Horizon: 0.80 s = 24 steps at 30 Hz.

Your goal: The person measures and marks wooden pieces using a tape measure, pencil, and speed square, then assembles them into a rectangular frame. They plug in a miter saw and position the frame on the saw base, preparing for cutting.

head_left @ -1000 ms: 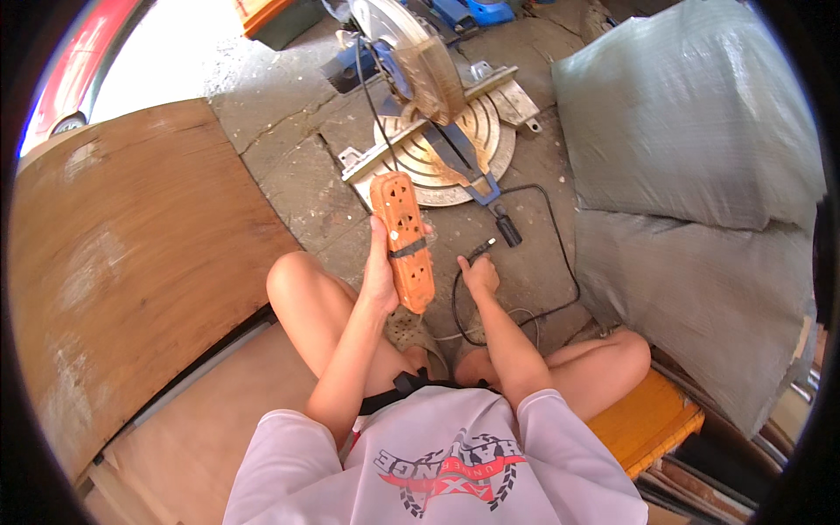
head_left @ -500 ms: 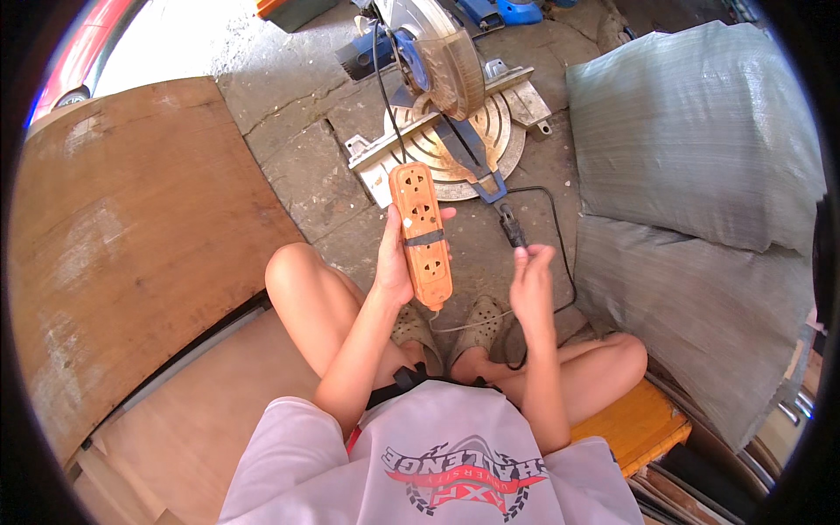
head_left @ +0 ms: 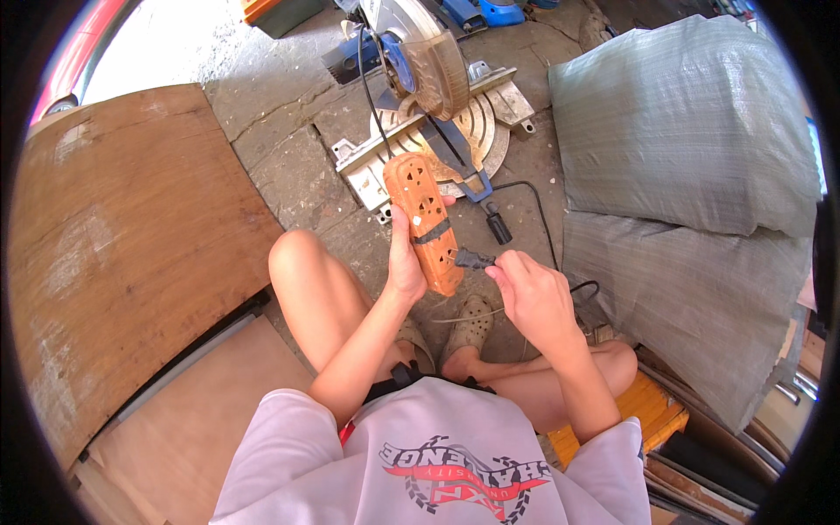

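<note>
My left hand (head_left: pixel 405 262) grips an orange power strip (head_left: pixel 423 219) with several sockets, held upright in front of me above my knees. My right hand (head_left: pixel 532 297) pinches a black plug (head_left: pixel 470 259) and presses it against the lower end of the strip. A black cable (head_left: pixel 535 219) runs from the plug area across the floor. Just beyond the strip stands a mitre saw (head_left: pixel 429 96) with a round metal base and a dusty blade guard.
A large brown plywood sheet (head_left: pixel 114 245) lies at my left, with another board (head_left: pixel 192 420) below it. Stuffed grey woven sacks (head_left: pixel 691 175) pile up at my right. A yellow stool (head_left: pixel 647 411) is under me. The floor is cracked concrete (head_left: pixel 289 149).
My right hand has lifted the black plug from near the floor up to the lower end of the power strip. My left hand has raised the strip slightly.
</note>
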### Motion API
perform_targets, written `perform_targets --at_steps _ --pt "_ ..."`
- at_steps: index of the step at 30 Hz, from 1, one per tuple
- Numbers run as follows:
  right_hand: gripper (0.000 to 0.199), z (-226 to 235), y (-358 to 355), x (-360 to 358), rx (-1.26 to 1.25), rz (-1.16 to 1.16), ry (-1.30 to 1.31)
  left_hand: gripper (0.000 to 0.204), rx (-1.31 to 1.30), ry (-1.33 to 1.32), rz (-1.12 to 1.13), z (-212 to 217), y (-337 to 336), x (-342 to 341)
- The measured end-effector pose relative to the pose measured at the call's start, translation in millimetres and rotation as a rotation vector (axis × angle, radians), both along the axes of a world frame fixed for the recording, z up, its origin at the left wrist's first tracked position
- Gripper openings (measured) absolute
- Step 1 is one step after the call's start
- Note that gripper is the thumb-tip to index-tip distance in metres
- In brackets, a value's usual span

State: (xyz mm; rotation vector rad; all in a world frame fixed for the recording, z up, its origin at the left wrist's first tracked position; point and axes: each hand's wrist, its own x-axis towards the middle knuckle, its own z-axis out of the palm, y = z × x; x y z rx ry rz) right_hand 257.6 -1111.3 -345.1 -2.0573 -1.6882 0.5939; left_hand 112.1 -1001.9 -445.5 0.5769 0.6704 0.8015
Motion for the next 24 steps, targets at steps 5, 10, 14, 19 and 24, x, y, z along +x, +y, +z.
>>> perform_targets --at_steps 5,10,14,19,24 --pt "0.015 -3 -1 -3 0.020 -0.120 0.143 0.066 0.132 -0.015 0.065 -2 -4 0" --pt "0.016 -4 1 -4 -0.010 -0.163 0.344 0.075 0.330 0.016 0.041 -4 -5 -5" --pt "0.016 -7 -1 -6 0.006 -0.139 0.294 0.082 0.445 0.042 -0.047 -8 -6 -9" --pt "0.020 -18 -3 -12 0.042 -0.144 0.254 0.083 0.366 0.054 -0.094 -13 -13 -12" --pt "0.019 -23 -7 -8 -0.007 -0.172 0.281 0.087 0.233 0.062 -0.021 -16 -25 0"
